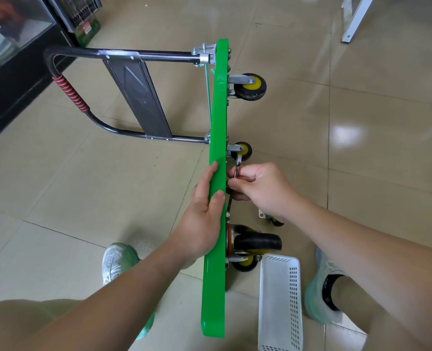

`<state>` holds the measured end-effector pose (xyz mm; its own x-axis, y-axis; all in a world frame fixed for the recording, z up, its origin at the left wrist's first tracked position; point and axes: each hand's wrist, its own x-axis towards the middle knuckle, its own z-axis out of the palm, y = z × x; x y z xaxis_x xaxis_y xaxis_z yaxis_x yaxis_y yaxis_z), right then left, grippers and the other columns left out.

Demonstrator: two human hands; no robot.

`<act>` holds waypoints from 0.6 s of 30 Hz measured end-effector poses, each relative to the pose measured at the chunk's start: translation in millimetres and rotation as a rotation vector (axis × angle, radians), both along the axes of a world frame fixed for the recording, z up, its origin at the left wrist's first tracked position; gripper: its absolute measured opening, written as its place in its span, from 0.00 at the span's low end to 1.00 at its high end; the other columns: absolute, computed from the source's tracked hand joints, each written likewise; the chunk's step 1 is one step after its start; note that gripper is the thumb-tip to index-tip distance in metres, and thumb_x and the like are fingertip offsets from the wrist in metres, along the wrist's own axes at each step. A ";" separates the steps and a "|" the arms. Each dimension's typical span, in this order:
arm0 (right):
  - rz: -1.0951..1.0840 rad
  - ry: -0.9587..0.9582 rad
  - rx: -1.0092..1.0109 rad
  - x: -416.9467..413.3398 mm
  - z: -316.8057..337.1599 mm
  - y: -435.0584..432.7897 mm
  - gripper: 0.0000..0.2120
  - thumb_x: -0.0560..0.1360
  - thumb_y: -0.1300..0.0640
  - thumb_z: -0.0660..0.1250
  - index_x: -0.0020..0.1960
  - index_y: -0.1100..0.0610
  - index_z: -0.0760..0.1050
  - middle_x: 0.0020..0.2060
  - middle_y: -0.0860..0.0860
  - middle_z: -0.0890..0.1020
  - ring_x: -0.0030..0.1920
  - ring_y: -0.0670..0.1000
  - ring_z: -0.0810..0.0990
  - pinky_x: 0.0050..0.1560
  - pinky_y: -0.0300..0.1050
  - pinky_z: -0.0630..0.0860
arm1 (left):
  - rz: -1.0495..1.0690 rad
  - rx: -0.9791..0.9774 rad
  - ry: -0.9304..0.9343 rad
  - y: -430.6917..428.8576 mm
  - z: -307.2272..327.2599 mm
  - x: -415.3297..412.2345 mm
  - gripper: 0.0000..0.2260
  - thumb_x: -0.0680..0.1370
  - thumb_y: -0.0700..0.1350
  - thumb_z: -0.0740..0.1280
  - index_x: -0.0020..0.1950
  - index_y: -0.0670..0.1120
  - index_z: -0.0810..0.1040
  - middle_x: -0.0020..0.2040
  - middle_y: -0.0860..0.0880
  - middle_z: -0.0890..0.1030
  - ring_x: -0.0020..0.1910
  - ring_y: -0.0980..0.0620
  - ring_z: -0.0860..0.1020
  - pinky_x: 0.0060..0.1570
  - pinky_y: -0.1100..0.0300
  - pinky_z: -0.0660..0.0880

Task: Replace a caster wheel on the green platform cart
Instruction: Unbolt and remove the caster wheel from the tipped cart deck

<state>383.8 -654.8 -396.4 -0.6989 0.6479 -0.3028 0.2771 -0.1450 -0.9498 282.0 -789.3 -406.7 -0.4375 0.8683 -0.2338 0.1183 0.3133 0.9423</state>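
Closest to us, the green platform cart [216, 274] is standing on its long edge on the tiled floor [108, 178], wheels pointing right and its black handle [68, 89] sticking out to the left. Our left hand [204, 211] is clamping the cart's upper rim, thumb and forefinger lying along it. Our right hand [263, 191] is curling its fingers round a slim metal wrench [238, 162], whose head is sitting just beside the small yellow-hubbed caster [242, 150] beyond our knuckles. A loose caster [270, 218] is lying on the floor past our right wrist, and a white basket [278, 300] is sitting by the cart's near end. The sticker [87, 28] on the far-left green crate is looking too blurry to read.
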 end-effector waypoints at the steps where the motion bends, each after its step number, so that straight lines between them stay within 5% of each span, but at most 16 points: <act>1: 0.003 0.006 -0.004 -0.1 0.5 -0.5 0.11 0.79 0.67 0.68 0.46 0.51 0.83 0.41 0.45 0.87 0.46 0.42 0.85 0.51 0.41 0.83 | 0.000 0.000 -0.003 -0.1 0.0 0.1 0.23 0.88 0.48 0.54 0.76 0.72 0.54 0.78 0.59 0.64 0.68 0.74 0.67 0.66 0.73 0.64; 5: 0.004 0.014 0.005 -0.1 2.2 -2.7 0.12 0.79 0.67 0.68 0.45 0.51 0.82 0.39 0.43 0.86 0.44 0.41 0.85 0.49 0.40 0.83 | 0.002 0.014 -0.022 -0.9 0.5 1.0 0.23 0.88 0.48 0.54 0.77 0.72 0.54 0.79 0.60 0.63 0.70 0.71 0.67 0.69 0.70 0.65; 9: -0.001 0.014 0.005 1.1 2.9 -5.4 0.13 0.79 0.67 0.68 0.43 0.51 0.82 0.37 0.43 0.86 0.43 0.41 0.84 0.49 0.41 0.83 | 0.002 -0.003 -0.035 -0.6 0.6 1.3 0.23 0.88 0.49 0.54 0.76 0.73 0.55 0.78 0.60 0.64 0.64 0.74 0.70 0.56 0.79 0.67; 14: 0.002 0.011 0.014 0.5 1.5 -8.9 0.13 0.79 0.66 0.69 0.42 0.50 0.83 0.41 0.44 0.87 0.46 0.43 0.84 0.55 0.48 0.83 | 0.017 0.020 -0.039 -1.1 0.3 1.6 0.23 0.88 0.48 0.54 0.74 0.75 0.56 0.79 0.59 0.65 0.73 0.64 0.68 0.75 0.61 0.65; 18: 0.001 0.019 0.030 1.4 0.5 -10.9 0.17 0.78 0.66 0.69 0.39 0.47 0.85 0.41 0.44 0.87 0.46 0.43 0.85 0.56 0.49 0.82 | 0.015 0.015 -0.038 -0.6 1.7 2.5 0.23 0.88 0.49 0.54 0.74 0.75 0.55 0.79 0.58 0.65 0.74 0.61 0.68 0.76 0.57 0.65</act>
